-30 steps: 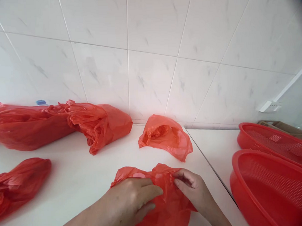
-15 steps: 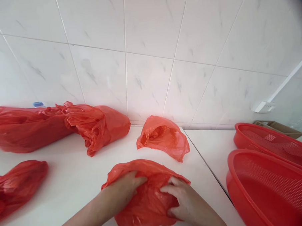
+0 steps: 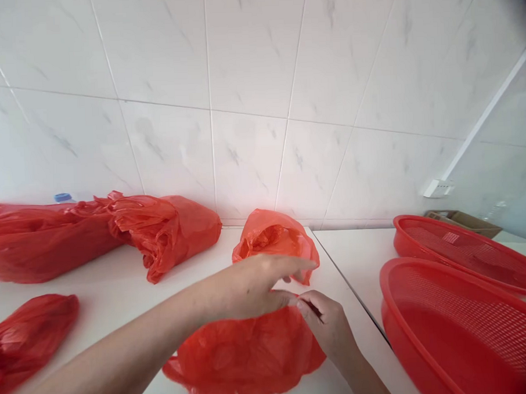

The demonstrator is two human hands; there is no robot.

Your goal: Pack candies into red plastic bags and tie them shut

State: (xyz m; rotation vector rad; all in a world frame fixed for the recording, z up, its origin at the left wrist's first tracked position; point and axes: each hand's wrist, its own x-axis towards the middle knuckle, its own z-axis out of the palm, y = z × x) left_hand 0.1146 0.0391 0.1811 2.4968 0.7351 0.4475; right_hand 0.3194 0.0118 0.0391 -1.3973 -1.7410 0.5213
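A red plastic bag (image 3: 252,354) lies on the white table in front of me. My right hand (image 3: 327,316) is closed in a pinch at the bag's upper right edge. Reaching over the bag's far edge is my left hand (image 3: 267,284), fingers stretched out and thumb apart, its thumb tip close against the right hand's fingertips. Just beyond, another red plastic bag (image 3: 279,228) sits with its mouth gaping, partly covered by the left fingers.
Bunched red bags (image 3: 177,224) with contents line the tiled wall at left, a blue bottle cap (image 3: 63,197) behind them. Another red bag (image 3: 33,329) lies at near left. Two red mesh baskets (image 3: 392,272) stand at right, with a cardboard box (image 3: 473,222) behind.
Both hands have come out of the near bag's mouth up to its far right edge. The left hand has moved right and the right hand now pinches the edge. The view has shifted slightly.
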